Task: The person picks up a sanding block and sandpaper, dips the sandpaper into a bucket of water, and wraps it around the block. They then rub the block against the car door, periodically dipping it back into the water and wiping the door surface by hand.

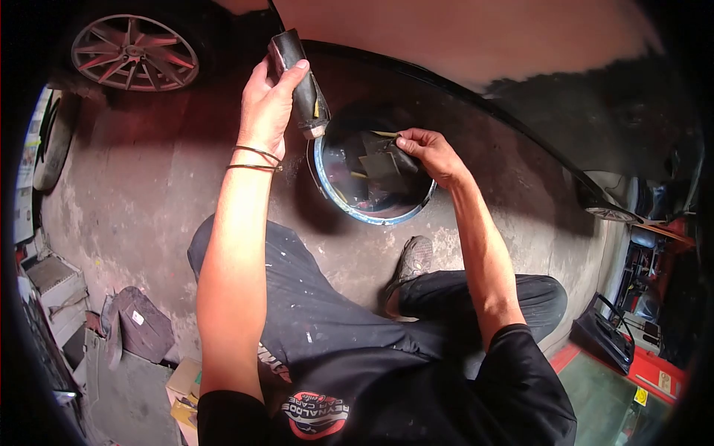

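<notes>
My left hand (266, 100) is closed around a long dark sanding block (305, 97), which looks wrapped in black sandpaper. Its lower end is at the left rim of a round bucket (372, 219). Over the bucket's right side, my right hand (433, 154) pinches a dark sheet of sandpaper (406, 159) between thumb and fingers. Inside the bucket, more dark pieces of sandpaper (381, 169) show with a few yellowish strips. The bucket's contents are dim, and the right hand's lower fingers are partly hidden.
A car's dark, glossy side panel (461, 44) curves above the bucket, with a spoked wheel (134, 52) at upper left. The concrete floor (141, 208) is stained. A grey panel (123, 390) and a cardboard box (184, 390) are at lower left. A red-edged glass top (595, 394) is at lower right.
</notes>
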Demonstrator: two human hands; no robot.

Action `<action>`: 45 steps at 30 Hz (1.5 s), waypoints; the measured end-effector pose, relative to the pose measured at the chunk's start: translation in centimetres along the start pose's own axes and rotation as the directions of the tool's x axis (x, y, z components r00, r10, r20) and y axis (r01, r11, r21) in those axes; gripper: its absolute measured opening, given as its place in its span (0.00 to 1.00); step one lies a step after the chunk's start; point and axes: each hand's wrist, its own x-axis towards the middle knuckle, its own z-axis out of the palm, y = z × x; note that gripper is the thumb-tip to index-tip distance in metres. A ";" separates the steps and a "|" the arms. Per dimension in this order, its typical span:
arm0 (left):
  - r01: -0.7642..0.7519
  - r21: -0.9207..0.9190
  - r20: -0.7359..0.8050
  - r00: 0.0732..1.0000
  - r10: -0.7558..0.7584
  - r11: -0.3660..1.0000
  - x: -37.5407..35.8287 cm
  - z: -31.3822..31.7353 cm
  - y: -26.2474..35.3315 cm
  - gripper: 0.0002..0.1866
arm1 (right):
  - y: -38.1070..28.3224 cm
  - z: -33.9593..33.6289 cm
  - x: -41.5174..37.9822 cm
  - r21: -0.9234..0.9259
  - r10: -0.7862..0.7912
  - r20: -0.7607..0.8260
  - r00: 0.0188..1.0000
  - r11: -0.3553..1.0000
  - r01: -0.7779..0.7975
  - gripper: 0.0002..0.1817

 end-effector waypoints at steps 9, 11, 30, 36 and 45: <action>0.000 -0.001 -0.009 1.000 0.000 1.000 -0.1 -0.4 0.3 0.32 | -1.0 -0.5 -1.3 0.078 -0.027 0.167 0.986 0.997 0.014 0.26; -0.001 -0.003 -0.007 1.000 0.001 1.000 0.0 -0.5 0.3 0.32 | -0.3 -0.3 -1.1 0.077 -0.032 0.118 0.992 0.997 0.023 0.25; 0.408 -0.429 0.437 0.875 -0.211 0.806 -0.6 1.4 0.7 0.24 | -0.9 2.4 -3.2 -0.606 -0.167 -0.278 0.946 0.794 -0.038 0.27; 0.434 -0.333 0.416 0.864 -0.283 0.837 -0.1 1.0 0.1 0.29 | -1.5 1.4 -2.8 -0.340 -0.106 -0.233 0.967 0.940 0.021 0.25; 0.480 0.028 0.324 0.825 -0.462 0.877 -3.3 4.7 -2.2 0.29 | -3.7 2.5 -2.7 -0.225 -0.106 -0.364 0.925 0.974 0.023 0.19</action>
